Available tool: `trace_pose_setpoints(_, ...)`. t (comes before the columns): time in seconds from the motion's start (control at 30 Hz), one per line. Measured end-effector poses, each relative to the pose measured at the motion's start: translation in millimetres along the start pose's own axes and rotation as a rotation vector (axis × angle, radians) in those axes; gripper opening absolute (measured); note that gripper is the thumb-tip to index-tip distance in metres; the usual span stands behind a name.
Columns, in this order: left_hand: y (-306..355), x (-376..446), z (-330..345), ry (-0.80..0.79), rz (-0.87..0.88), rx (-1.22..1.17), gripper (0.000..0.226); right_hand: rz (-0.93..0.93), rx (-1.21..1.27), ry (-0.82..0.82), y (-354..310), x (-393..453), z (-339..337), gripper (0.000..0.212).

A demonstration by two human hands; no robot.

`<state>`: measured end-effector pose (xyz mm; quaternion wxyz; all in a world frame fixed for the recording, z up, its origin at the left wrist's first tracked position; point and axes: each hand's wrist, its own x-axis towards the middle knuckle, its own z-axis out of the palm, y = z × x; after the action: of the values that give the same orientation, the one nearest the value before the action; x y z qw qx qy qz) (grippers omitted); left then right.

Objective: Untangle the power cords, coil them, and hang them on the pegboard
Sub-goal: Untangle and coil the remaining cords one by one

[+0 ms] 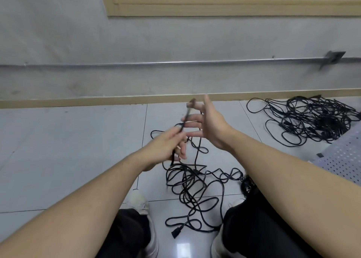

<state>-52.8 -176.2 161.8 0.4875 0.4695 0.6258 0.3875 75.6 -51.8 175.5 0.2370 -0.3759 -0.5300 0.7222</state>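
The left hand (170, 142) pinches a black power cord (184, 119) whose free end slants up and away toward the right hand (207, 125). That grip is released, fingers spread, just beside the cord's tip. The rest trails down into the tangle (193, 189) on the floor (78, 140), so the right hand looks nearer to take the end.

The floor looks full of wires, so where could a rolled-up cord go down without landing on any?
The bare tiles on the left, between the baseboard and the left forearm, are free. A smaller free strip lies between the near tangle and the far cord pile. It is crowded between the feet, under both hands, and at the right by the pegboard.
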Motion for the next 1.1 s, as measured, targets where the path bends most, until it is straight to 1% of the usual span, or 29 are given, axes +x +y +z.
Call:
trace_pose_setpoints(0.03,5.3,2.0,-2.9,0.059,0.017,-0.110,0.025,0.029,-0.063,-0.061,5.0,0.5,-4.0,0.072)
trace_pose_setpoints(0.07,10.8,3.7,-6.6,0.107,0.033,-0.210,0.024,0.054,-0.195,-0.143,11.2,-0.3,-8.6,0.074)
trace_pose_setpoints(0.1,14.6,5.3,-11.0,0.148,0.050,-0.298,0.023,0.082,-0.356,-0.246,16.4,-2.7,-12.1,0.070)
trace_pose_setpoints(0.17,20.1,8.0,-19.1,0.229,0.062,-0.481,0.023,0.164,-0.650,-0.437,23.5,-10.7,-15.9,0.051)
trace_pose_setpoints(0.2,21.2,9.0,-22.1,0.271,0.055,-0.574,0.022,0.197,-0.755,-0.493,24.9,-14.3,-16.2,0.043)
trace_pose_setpoints(0.27,19.7,11.0,-27.7,0.358,0.029,-0.739,0.022,0.175,-0.956,-0.529,28.7,-16.5,-18.3,0.033)
trace_pose_setpoints(0.33,15.6,12.6,-34.6,0.446,0.016,-0.884,0.021,0.132,-1.161,-0.523,33.8,-13.5,-24.8,0.024)
trace_pose_setpoints(0.4,9.2,13.7,-43.7,0.505,0.007,-0.951,0.019,0.126,-1.229,-0.475,38.0,-11.0,-33.0,0.015)
trace_pose_setpoints(0.43,5.9,13.4,-47.5,0.511,-0.006,-0.924,0.025,0.119,-1.193,-0.432,37.5,-10.9,-36.4,0.018)
trace_pose_setpoints(0.5,-1.1,14.2,-50.4,0.461,-0.050,-0.750,0.050,0.094,-1.035,-0.342,34.2,-12.0,-37.5,0.023)
trace_pose_setpoints(0.53,-4.2,14.0,-48.6,0.402,-0.074,-0.640,0.059,0.078,-0.928,-0.298,30.6,-13.9,-35.0,0.025)
trace_pose_setpoints(0.57,-6.2,11.8,-44.1,0.318,-0.097,-0.513,0.064,0.066,-0.808,-0.255,27.2,-15.7,-31.7,0.027)
trace_pose_setpoints(0.63,-14.5,8.1,-32.4,0.094,-0.136,-0.220,0.062,0.039,-0.581,-0.175,20.0,-18.6,-23.6,0.029)
trace_pose_setpoints(0.67,-19.2,6.9,-24.3,-0.022,-0.157,-0.060,0.064,0.035,-0.482,-0.139,16.1,-19.4,-20.0,0.031)
trace_pose_setpoints(0.7,-24.0,7.0,-14.8,-0.119,-0.175,0.079,0.072,0.040,-0.393,-0.111,12.3,-19.5,-16.9,0.033)
trace_pose_setpoints(0.73,-27.9,8.3,-4.5,-0.191,-0.182,0.195,0.080,0.051,-0.316,-0.092,8.5,-19.7,-14.0,0.034)
trace_pose_setpoints(0.77,-28.2,9.3,6.3,-0.245,-0.173,0.284,0.080,0.060,-0.260,-0.078,5.9,-18.9,-11.9,0.036)
trace_pose_setpoints(0.8,-26.5,10.2,17.3,-0.273,-0.152,0.346,0.071,0.065,-0.234,-0.067,4.2,-18.4,-9.7,0.037)
trace_pose_setpoints(0.83,-23.8,11.5,26.4,-0.281,-0.117,0.389,0.058,0.064,-0.234,-0.059,3.9,-17.3,-8.7,0.038)
trace_pose_setpoints(0.9,-17.4,14.6,39.8,-0.246,-0.027,0.479,0.033,0.054,-0.230,-0.046,3.5,-16.8,-6.1,0.038)
trace_pose_setpoints(0.93,-14.0,16.7,44.5,-0.222,0.003,0.501,0.023,0.051,-0.214,-0.039,3.2,-16.5,-5.7,0.039)
trace_pose_setpoints(0.97,-11.6,19.0,48.8,-0.201,0.021,0.473,0.022,0.050,-0.182,-0.031,2.7,-15.9,-6.8,0.042)
trace_pose_setpoints(1.03,-6.6,22.8,56.6,-0.142,0.016,0.252,0.027,0.067,-0.109,-0.026,3.0,-12.8,-13.0,0.051)
trace_pose_setpoints(1.07,-3.4,24.6,57.7,-0.088,0.011,0.112,0.028,0.082,-0.111,-0.027,5.5,-10.5,-18.5,0.055)
trace_pose_setpoints(1.1,1.6,26.1,56.4,-0.031,0.014,-0.008,0.027,0.092,-0.177,-0.031,9.3,-8.9,-25.9,0.058)
